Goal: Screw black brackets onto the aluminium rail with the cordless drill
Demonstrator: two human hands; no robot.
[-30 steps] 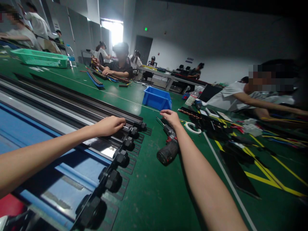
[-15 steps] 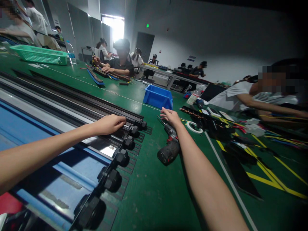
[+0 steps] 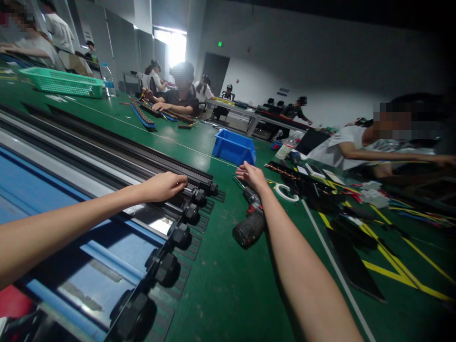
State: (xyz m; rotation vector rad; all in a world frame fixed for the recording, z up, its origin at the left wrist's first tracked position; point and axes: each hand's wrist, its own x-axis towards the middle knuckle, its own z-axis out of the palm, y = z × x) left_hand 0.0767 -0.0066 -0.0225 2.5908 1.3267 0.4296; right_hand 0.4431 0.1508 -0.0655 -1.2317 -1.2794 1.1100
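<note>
My left hand (image 3: 164,186) is closed, its fingers curled down at the ends of long metal bars (image 3: 142,159). Whatever the fingers grip is hidden. Black hexagonal cable glands (image 3: 167,268) line the bar ends, with slotted black tabs (image 3: 190,244) beside them. Over the front of a cordless drill (image 3: 249,225) hovers my right hand (image 3: 252,176), fingers loosely stretched out and holding nothing visible. The drill lies on the green table with its thin bit pointing away from me. Just beyond that hand stands a blue plastic bin (image 3: 234,147).
A white tape roll (image 3: 287,193) lies right of the drill. Further right are a black panel (image 3: 354,261), wires and yellow tape lines. At the back left sit a green basket (image 3: 66,84) and a water bottle (image 3: 108,80). Co-workers sit across and at the right.
My right hand has shifted slightly and its fingers have bent a little more. My left hand stays at the bar ends. The co-worker at the right has leaned slightly left.
</note>
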